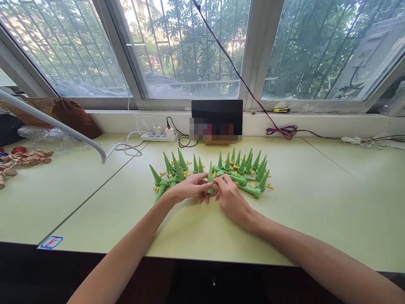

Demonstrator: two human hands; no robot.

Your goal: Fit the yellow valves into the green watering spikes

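My left hand (pixel 191 187) is closed around a green plant watering spike (pixel 210 173), which stands point up just above the table. Against the right side of that spike, the fingers of my right hand (pixel 233 199) are pinched together; whatever small part they grip is hidden. More green watering spikes with small yellow valves stand upright to the left (pixel 179 171) and to the right (pixel 262 181). Longer green pieces (pixel 249 191) lie flat beside my right hand, and another ribbed green piece (pixel 162 189) rests near my left wrist.
A dark tablet (pixel 217 112) leans on a stand at the back. Behind the spikes to the left is a white power strip (pixel 160 136) with cables. A grey lamp arm (pixel 53 120) crosses the left side. Wooden pieces (pixel 31 158) lie far left, and a cable bundle (pixel 283 131) sits at the back right.
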